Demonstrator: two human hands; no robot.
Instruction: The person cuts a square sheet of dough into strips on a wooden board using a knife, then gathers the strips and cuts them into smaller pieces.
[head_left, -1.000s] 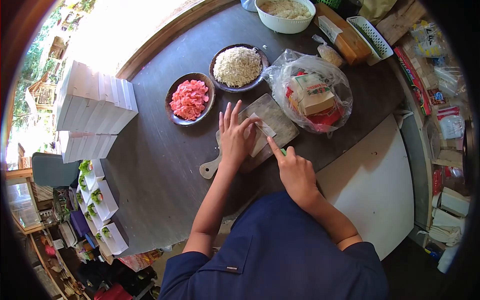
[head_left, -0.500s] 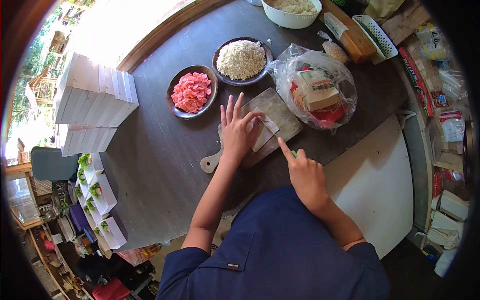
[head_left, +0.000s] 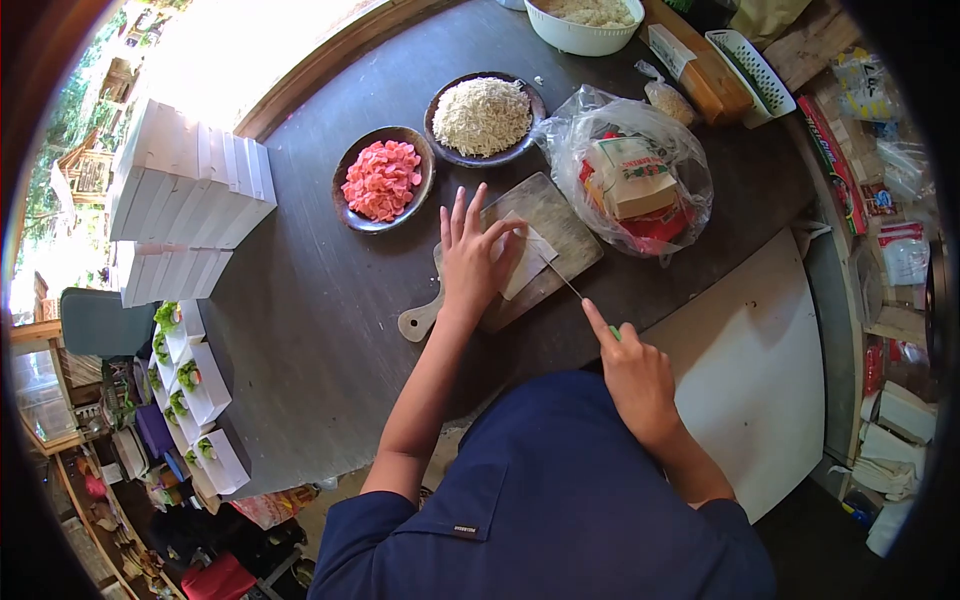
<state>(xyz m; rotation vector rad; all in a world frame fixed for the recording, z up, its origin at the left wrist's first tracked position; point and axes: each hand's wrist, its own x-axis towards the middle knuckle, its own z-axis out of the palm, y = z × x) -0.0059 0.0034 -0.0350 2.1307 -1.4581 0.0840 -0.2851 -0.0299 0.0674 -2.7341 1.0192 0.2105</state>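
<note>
On a worn wooden cutting board (head_left: 576,232) lies a white, flat, rectangular piece (head_left: 525,270); I cannot make out its material. My left hand (head_left: 474,262) presses on it, thumb and index finger bent together at its edge, the other fingers stretched out. My right hand (head_left: 642,378) grips the green handle of a knife (head_left: 570,285), index finger extended forward. The blade's tip reaches the right edge of the white piece. Beyond the board stand a dark bowl of pink slices (head_left: 382,180) and a dark bowl of pale shreds (head_left: 482,118).
A clear plastic bag (head_left: 640,185) with packets sits just right of the board. White boxes (head_left: 195,190) are stacked at the left, above open boxes with greens (head_left: 205,385). A white basin (head_left: 585,35) and a brown carton (head_left: 695,70) stand at the back.
My right hand has drawn the knife back towards me and to the right, so more blade shows. My left hand stays in place on the white piece.
</note>
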